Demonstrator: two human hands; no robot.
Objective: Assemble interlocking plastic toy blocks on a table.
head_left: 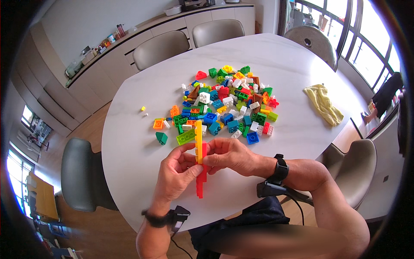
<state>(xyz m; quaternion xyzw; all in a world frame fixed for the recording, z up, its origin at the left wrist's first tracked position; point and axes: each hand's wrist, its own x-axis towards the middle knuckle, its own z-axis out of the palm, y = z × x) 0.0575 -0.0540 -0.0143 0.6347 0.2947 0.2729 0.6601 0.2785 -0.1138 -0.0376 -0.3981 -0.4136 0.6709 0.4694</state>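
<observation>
Both my hands hold one narrow strip of joined toy building bricks over the near part of the table. Its upper length is a yellow brick piece [199, 137], and red bricks [200, 185] make up the lower end and the right side. My left hand [177, 170] is closed, thumb and fingers pinching the strip from the left. From the right, my right hand [230, 155] pinches it near the middle, where yellow and red meet. Just beyond my hands lies a loose pile of colourful bricks [210, 118]. A lime green brick [186, 137] is nearest the strip.
A white table [146, 172] carries everything. At the right lies a crumpled yellow cloth [323, 103]. Two tiny yellow and white pieces sit apart at the left. Chairs [82, 175] stand around the table. Black straps with cables are on both my wrists.
</observation>
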